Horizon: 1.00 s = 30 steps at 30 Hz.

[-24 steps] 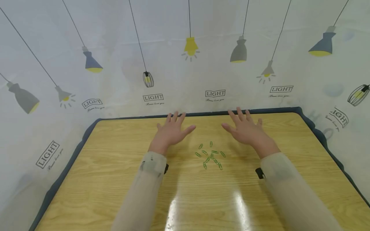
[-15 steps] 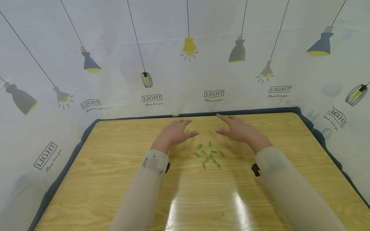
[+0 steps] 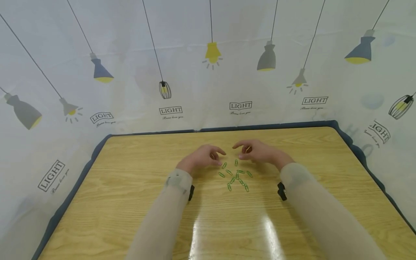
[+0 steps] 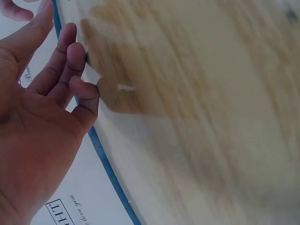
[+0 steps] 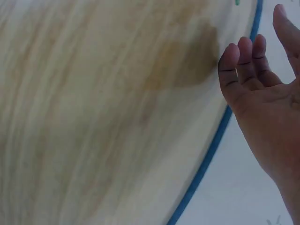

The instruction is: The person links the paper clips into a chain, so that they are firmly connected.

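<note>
Several green paper clips (image 3: 240, 171) lie loosely scattered on the wooden table (image 3: 136, 187) in the head view. Just beyond their left side is my left hand (image 3: 203, 157), its thumb tip close to the upper-left clip. My right hand (image 3: 256, 151) hovers past the clips' far right side, thumb near the top one. Index fingers and thumbs stand apart on both hands, and the other fingers bend loosely. Neither the left hand (image 4: 42, 131) in its wrist view nor the right hand (image 5: 262, 108) in its own holds anything. A bit of green clip (image 5: 237, 2) shows at the right wrist view's top.
Behind the table hangs a white cloth (image 3: 195, 104) printed with lamps. A dark blue border (image 3: 279, 126) runs along the table's far edge and sides. Black wrist straps or mounts (image 3: 282, 191) show under the sleeves. Light glares off the table's near part.
Both hands have drawn inward and nearer to the paper clips. Their spread fingers have bent toward each other. The clips stay as they were.
</note>
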Each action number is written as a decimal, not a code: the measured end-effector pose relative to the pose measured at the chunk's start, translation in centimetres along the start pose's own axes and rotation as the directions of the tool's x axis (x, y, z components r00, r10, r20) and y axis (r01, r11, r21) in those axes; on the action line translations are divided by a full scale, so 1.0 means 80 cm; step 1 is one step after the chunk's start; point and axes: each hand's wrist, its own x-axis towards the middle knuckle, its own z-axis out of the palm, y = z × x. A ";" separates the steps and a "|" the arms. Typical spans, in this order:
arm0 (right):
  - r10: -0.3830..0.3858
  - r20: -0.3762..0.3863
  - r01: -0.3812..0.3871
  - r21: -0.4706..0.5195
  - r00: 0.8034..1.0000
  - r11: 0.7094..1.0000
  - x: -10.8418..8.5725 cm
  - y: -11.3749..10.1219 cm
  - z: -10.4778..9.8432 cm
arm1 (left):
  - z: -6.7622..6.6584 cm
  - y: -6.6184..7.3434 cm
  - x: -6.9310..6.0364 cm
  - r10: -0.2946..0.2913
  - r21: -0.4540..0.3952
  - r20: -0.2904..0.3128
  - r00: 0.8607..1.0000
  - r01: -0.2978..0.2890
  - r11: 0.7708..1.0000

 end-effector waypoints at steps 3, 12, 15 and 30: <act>-0.005 0.022 0.004 0.025 1.000 1.000 0.005 0.006 0.006 | 0.002 -0.003 0.001 0.012 -0.022 0.018 1.000 -0.012 1.000; 0.024 -0.006 -0.024 0.010 1.000 1.000 0.011 0.016 0.012 | 0.002 -0.001 -0.001 -0.007 0.007 0.105 0.994 0.006 1.000; 0.033 -0.012 -0.033 0.007 0.999 0.999 0.014 0.018 0.014 | 0.002 -0.002 -0.001 -0.004 0.000 0.118 0.993 0.004 1.000; 0.037 0.001 -0.037 -0.081 0.999 0.996 0.022 0.013 0.022 | 0.010 -0.003 0.004 -0.034 -0.034 0.065 0.997 0.036 0.999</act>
